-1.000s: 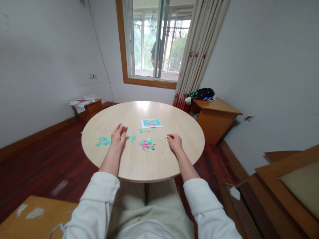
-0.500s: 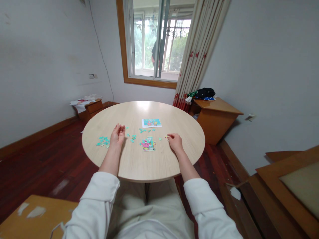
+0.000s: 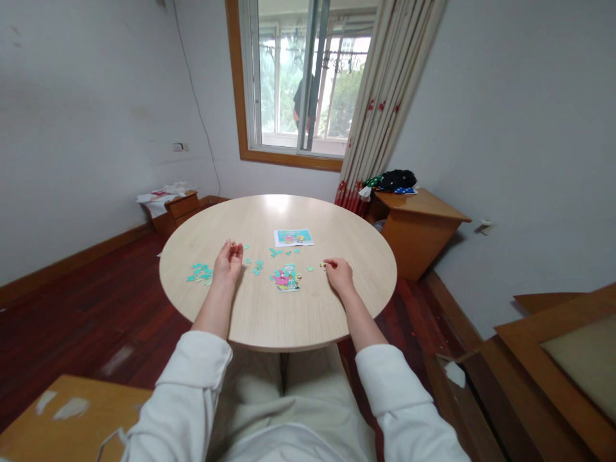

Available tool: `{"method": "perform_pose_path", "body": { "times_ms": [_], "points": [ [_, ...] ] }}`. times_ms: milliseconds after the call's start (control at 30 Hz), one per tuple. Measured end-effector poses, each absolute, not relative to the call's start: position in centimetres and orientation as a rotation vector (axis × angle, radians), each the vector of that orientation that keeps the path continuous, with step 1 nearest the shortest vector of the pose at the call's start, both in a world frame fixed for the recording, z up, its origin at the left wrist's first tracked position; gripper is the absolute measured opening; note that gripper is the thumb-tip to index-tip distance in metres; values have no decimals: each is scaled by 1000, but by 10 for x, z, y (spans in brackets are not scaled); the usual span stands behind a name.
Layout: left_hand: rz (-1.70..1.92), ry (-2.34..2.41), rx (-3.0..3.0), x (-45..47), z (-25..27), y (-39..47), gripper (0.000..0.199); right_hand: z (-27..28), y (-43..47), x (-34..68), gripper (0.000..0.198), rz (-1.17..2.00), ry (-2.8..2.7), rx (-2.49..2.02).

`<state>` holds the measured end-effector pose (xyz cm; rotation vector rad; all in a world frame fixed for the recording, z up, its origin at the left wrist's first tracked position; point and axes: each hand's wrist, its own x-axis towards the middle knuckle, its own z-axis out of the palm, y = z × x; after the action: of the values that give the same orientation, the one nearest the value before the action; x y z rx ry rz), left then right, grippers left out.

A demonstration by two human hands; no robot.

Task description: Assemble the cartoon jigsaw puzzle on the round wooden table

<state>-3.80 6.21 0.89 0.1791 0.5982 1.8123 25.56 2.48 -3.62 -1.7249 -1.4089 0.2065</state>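
Observation:
My right hand [image 3: 340, 276] is closed at the fingertips on a small yellowish puzzle piece [image 3: 322, 265], low over the right part of the table. To the left, my left hand [image 3: 228, 262] is raised with its palm turned partly up and its fingers curled in; what lies at its fingertips is too small to make out. Between the hands lies a partly joined jigsaw puzzle [image 3: 287, 280] with a pink figure. A single green piece [image 3: 310, 269] rests near my right hand. Loose pieces [image 3: 258, 267] are scattered beside my left hand, and a pile of turquoise pieces [image 3: 199, 273] sits farther left.
A printed reference picture [image 3: 294, 237] lies behind the puzzle on the round table [image 3: 289, 327], with more pieces [image 3: 276, 252] just before it. A wooden cabinet [image 3: 423, 218] bearing cloths stands at the right. Beyond the window, a person [image 3: 305, 102] is partly hidden by the frame.

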Motion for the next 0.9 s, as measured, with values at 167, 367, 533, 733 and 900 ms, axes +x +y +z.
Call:
{"method": "perform_pose_path", "body": {
  "times_ms": [167, 367, 533, 733, 900],
  "points": [
    [1798, 590, 160, -37, 11, 60, 17, -36, 24, 255, 21, 201, -1410, -1730],
    [1786, 630, 211, -35, 14, 57, 20, -36, 24, 255, 21, 191, -1414, -1722],
    [1787, 609, 163, -36, 14, 58, 20, -34, 23, 254, 22, 203, -1416, -1740],
    [1782, 604, 144, -36, 15, 58, 20, -33, 23, 254, 22, 206, -1417, -1754],
    [1777, 571, 109, -35, 16, 57, 23, -33, 23, 254, 22, 220, -1410, -1754]
  ]
}}
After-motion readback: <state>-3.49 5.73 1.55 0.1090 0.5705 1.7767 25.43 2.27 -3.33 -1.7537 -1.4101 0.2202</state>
